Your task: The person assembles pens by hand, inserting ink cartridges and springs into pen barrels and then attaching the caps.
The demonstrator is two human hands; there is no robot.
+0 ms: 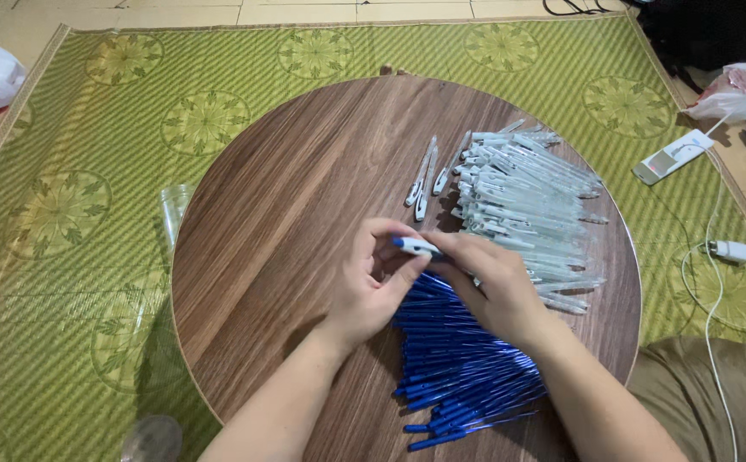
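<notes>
Covering most of the floor, a green patterned mat (91, 171), with a round wooden table (304, 171) set on it, low enough to be worked at from a seated spot. Heaped on the table's right half, clear pen barrels (527, 201); fanned out nearer the body, blue ink refills (458, 368), both piles within easy reach. Lying apart near the middle, three stray barrels (424, 175). Meeting above the refills, left hand (373, 287) and right hand (497, 287), each pinched closed on one blue-tipped pen (414, 246), held level between fingertips for a steady grip.
</notes>
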